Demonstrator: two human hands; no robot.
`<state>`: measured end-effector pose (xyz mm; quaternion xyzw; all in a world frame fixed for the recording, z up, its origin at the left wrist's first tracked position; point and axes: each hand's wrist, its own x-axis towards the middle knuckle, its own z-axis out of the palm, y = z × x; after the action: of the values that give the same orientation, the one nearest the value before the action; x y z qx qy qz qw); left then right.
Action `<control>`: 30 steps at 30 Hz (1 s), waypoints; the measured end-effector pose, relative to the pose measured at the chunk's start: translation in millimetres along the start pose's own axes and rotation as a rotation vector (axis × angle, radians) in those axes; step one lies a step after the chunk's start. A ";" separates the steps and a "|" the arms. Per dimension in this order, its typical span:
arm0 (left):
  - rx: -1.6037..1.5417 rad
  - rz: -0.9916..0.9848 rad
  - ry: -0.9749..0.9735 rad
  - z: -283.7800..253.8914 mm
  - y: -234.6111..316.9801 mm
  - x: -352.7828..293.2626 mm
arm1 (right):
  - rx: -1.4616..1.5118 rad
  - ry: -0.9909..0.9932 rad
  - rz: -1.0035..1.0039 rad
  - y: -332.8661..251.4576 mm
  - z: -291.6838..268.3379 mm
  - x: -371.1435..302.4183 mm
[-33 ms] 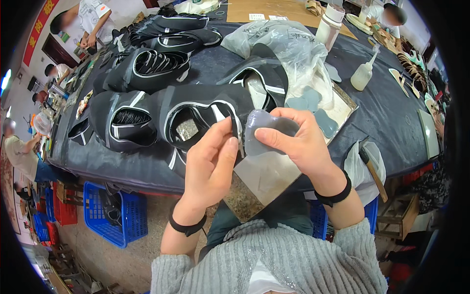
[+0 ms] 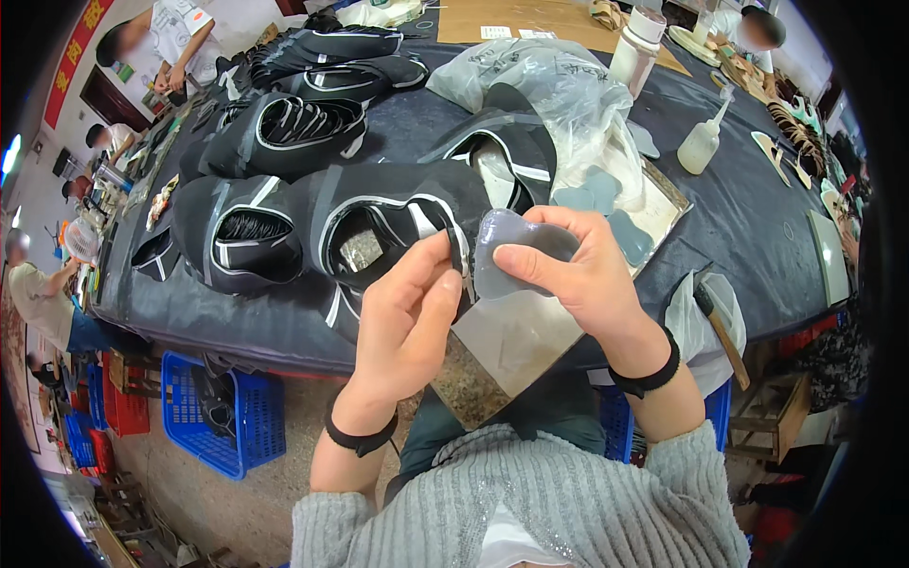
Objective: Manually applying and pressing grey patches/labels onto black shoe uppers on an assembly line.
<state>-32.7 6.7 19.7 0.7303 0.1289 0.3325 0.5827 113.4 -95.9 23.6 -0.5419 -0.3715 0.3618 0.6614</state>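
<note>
Together, both hands' fingers (image 2: 530, 263) pinch a grey, rounded, translucent pad (image 2: 507, 248).

1. The grey pad (image 2: 516, 248) at frame centre looks like smooth, slightly translucent rubbery plastic.
2. The black shoe uppers (image 2: 284, 133) at upper left look like matt cloth with glossy pale trim.
3. The bag (image 2: 559, 90) at top centre is thin, crinkled clear plastic.
4. The crate (image 2: 222, 417) at lower left is blue plastic mesh.

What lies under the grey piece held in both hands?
Under the grey piece, pinched by the left hand and right hand, a shiny metal plate shows. The plate's upper edge is covered by the hands.
</note>
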 end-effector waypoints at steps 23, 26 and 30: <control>-0.126 -0.157 -0.105 -8.7 10.2 -0.8 | -0.215 -0.069 -0.069 -13.3 4.1 -1.3; -0.132 -0.164 -0.126 -7.3 6.7 -0.8 | -0.191 -0.063 -0.078 -7.7 0.5 -2.5; -0.123 -0.114 -0.026 4.7 11.7 -3.3 | -0.166 -0.057 -0.068 -4.9 4.8 -2.3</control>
<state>-34.5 -2.2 29.1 0.6889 0.1421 0.2964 0.6461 108.5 -96.5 28.8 -0.5713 -0.4369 0.3225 0.6154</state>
